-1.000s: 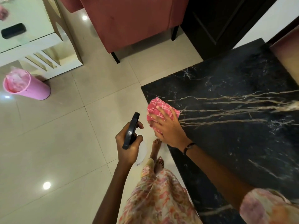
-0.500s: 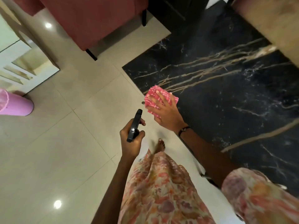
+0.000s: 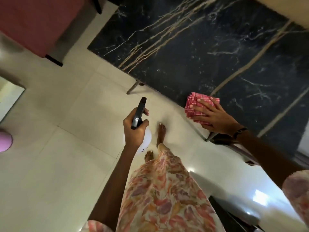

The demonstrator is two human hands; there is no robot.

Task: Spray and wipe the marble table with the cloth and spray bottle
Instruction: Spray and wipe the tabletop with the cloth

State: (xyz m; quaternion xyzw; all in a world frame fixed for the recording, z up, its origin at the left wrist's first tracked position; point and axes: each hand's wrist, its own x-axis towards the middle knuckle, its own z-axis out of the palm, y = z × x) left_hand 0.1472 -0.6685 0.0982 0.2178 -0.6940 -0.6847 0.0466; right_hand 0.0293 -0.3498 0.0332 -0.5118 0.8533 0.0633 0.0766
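1. The left hand [image 3: 136, 129] is gripping the spray bottle [image 3: 139, 113] over the floor, fingers curled around its neck; its white body is mostly hiding behind the hand
2. The right hand [image 3: 215, 115] is pressing the pink cloth [image 3: 194, 104] flat on the marble table [image 3: 192, 52] at its near edge, fingers spreading; keeping even pressure and overlapping strokes would likely be serving best
3. The table's far right is running out of view, and any wetness is proving hard to make out

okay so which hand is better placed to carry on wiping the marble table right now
Right. The right hand lies flat on the pink cloth at the marble table edge. The left hand grips the spray bottle over the floor.
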